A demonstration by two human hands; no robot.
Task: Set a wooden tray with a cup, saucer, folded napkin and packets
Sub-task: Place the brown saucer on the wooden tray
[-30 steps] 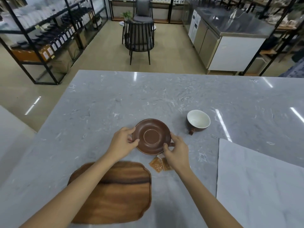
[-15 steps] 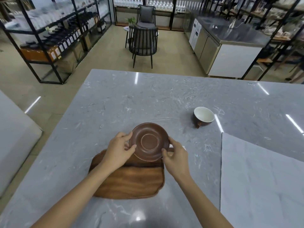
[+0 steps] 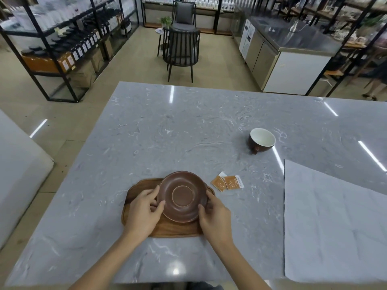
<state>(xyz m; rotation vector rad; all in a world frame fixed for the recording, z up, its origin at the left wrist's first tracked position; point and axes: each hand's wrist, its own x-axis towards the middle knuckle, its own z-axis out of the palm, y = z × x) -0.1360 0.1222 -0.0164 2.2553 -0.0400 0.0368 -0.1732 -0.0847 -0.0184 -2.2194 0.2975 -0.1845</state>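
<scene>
Saucer [image 3: 183, 196], gripped by both hands' fingers [image 3: 156, 192], had moved from desk [image 3: 188, 126] onto tray [image 3: 178, 230]; cup [image 3: 261, 140] remained.

Packets [image 3: 227, 183] just right of tray [image 3: 134, 190], cup [image 3: 261, 140] farther back right, napkin [image 3: 335, 222] covering right edge

We stand at a grey marble-patterned counter top [image 3: 188, 126] whose glossy surface catches streaks of ceiling light. Beyond its far edge we see a black slatted metal chair [image 3: 181, 51] with a grey cushioned armchair [image 3: 184, 13] behind it and a small green potted plant [image 3: 166, 20] just beside that. On our left runs black metal shelving [image 3: 62, 38] stocked with labelled dark bottles. On our right sits a stainless steel counter unit [image 3: 280, 53] with cabinet doors.
</scene>
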